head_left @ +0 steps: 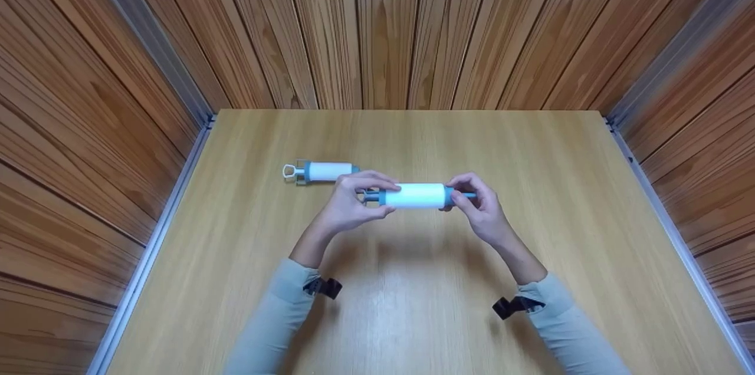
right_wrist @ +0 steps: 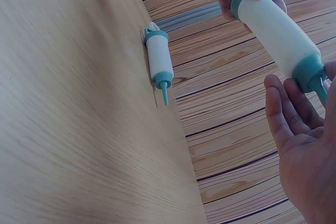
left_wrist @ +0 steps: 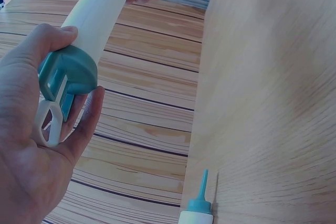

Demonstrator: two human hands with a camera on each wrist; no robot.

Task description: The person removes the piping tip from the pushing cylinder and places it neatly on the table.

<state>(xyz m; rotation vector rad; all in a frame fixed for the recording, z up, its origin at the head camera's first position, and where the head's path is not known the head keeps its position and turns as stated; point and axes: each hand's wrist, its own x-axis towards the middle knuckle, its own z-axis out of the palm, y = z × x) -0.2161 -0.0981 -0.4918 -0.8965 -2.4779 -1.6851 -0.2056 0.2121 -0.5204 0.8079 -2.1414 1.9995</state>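
Observation:
Both hands hold a white icing syringe [head_left: 416,196] with teal ends, level above the table. My left hand [head_left: 358,201] grips its handle end, thumb on the white barrel beside the teal collar [left_wrist: 79,69]. The white pull ring [left_wrist: 48,124] of the plunger lies within that palm. At the other end my right hand [head_left: 481,210] pinches the teal nozzle cap [right_wrist: 308,72] between thumb and fingers, and the thin nozzle points out to the right. A second, similar syringe [head_left: 330,171] lies on the table just behind the left hand, its nozzle end hidden by that hand in the head view.
The light wooden tabletop [head_left: 236,280] is bounded by metal rails [head_left: 150,251] at its sides. Wood-plank walls [head_left: 383,27] rise at the back and on both sides. Each wrist wears a black camera mount [head_left: 323,287] over a pale sleeve.

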